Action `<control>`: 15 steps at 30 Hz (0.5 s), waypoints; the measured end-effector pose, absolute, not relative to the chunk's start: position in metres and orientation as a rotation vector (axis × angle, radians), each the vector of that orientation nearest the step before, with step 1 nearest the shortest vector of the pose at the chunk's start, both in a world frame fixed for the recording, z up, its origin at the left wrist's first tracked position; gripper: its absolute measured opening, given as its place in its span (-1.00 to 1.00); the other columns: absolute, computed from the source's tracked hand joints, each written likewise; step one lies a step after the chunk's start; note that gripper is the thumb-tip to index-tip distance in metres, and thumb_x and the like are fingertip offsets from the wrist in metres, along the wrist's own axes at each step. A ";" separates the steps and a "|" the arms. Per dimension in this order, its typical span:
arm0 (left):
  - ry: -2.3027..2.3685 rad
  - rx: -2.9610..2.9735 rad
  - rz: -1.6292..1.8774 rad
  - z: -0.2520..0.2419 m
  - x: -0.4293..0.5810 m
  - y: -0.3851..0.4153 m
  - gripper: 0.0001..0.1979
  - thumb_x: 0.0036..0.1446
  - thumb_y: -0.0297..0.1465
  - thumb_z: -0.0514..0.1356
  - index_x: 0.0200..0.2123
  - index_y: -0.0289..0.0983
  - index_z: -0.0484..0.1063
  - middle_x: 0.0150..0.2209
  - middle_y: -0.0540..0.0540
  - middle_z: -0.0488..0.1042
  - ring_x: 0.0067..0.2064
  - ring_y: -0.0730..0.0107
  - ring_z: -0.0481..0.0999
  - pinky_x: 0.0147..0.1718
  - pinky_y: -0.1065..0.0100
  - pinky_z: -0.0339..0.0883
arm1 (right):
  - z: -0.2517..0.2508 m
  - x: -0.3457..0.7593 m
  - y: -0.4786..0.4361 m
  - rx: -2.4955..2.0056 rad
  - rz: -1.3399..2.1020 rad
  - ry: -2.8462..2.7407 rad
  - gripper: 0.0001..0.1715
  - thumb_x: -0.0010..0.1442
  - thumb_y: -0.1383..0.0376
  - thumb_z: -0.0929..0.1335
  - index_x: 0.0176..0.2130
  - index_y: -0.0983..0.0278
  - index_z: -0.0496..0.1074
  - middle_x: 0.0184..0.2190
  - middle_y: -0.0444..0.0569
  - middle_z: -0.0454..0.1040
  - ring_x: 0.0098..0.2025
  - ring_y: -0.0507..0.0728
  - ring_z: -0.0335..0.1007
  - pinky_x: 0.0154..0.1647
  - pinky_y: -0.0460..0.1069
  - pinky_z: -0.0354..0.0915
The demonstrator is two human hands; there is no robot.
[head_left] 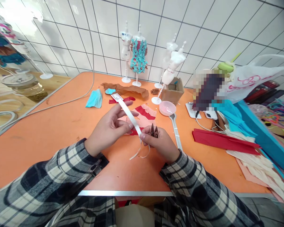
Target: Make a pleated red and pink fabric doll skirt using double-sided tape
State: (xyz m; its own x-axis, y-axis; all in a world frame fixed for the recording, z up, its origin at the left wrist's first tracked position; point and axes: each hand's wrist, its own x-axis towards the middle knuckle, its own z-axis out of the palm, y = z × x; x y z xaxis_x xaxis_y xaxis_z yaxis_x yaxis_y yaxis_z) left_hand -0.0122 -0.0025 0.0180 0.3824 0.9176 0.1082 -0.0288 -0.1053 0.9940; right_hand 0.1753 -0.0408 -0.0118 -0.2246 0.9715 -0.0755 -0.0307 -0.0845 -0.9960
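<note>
left hand (pixel 109 129) pinches the flat white strip (pixel 130 116), which runs diagonally down to the right hand (pixel 161 143). that one is closed on its lower end plus dark pointed snips (pixel 154 130). thin curls dangle below, crinkly red-pink paper (pixel 145 114) just behind.

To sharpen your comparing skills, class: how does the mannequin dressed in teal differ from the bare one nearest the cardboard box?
The teal-dressed mannequin wears teal and red ruffles, while the bare mannequin shows plain white. The teal-dressed mannequin stands upright, but the bare mannequin leans on its pole. Both are small white forms on round-based stands at the back of the orange table.
</note>
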 end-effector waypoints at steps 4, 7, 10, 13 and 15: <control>0.712 1.309 0.863 0.013 -0.012 -0.001 -0.52 0.06 -0.37 0.35 0.09 -0.25 0.46 -0.04 -0.20 0.58 -0.10 0.14 0.61 -0.02 0.06 0.50 | -0.013 0.174 -0.040 -1.124 1.446 -1.258 -0.73 0.08 0.13 0.44 -0.38 0.28 0.39 -0.59 -0.21 0.36 -0.55 -0.03 0.20 -0.52 -0.11 0.12; 0.729 1.275 0.831 0.011 -0.009 -0.001 -0.60 0.12 -0.27 0.32 0.02 -0.26 0.51 -0.12 -0.18 0.61 -0.06 0.14 0.60 0.01 0.07 0.48 | -0.013 0.174 -0.040 -1.140 1.422 -1.289 -0.72 0.08 0.13 0.44 -0.39 0.28 0.40 -0.59 -0.21 0.36 -0.55 -0.04 0.19 -0.53 -0.11 0.12; 0.884 1.334 0.842 0.013 -0.008 0.000 -0.60 0.13 -0.16 0.30 -0.04 -0.27 0.54 -0.19 -0.14 0.63 -0.17 0.21 0.63 -0.10 0.15 0.55 | -0.013 0.174 -0.041 -1.186 1.392 -1.303 -0.72 0.09 0.11 0.43 -0.38 0.28 0.42 -0.58 -0.20 0.39 -0.57 -0.04 0.19 -0.55 -0.11 0.11; 1.004 1.337 0.869 0.015 -0.008 0.001 -0.56 0.05 -0.13 0.35 -0.08 -0.28 0.55 -0.24 -0.12 0.63 -0.27 0.26 0.63 -0.20 0.21 0.58 | -0.012 0.174 -0.041 -1.226 1.381 -1.306 -0.73 0.10 0.11 0.42 -0.38 0.28 0.43 -0.58 -0.19 0.40 -0.59 -0.04 0.19 -0.57 -0.11 0.11; 1.028 1.296 0.877 0.016 -0.009 0.002 -0.55 0.01 -0.14 0.37 -0.08 -0.28 0.55 -0.27 -0.11 0.63 -0.29 0.28 0.63 -0.20 0.22 0.58 | -0.012 0.174 -0.041 -1.250 1.372 -1.307 -0.74 0.10 0.12 0.42 -0.36 0.28 0.45 -0.59 -0.18 0.40 -0.60 -0.04 0.19 -0.59 -0.11 0.11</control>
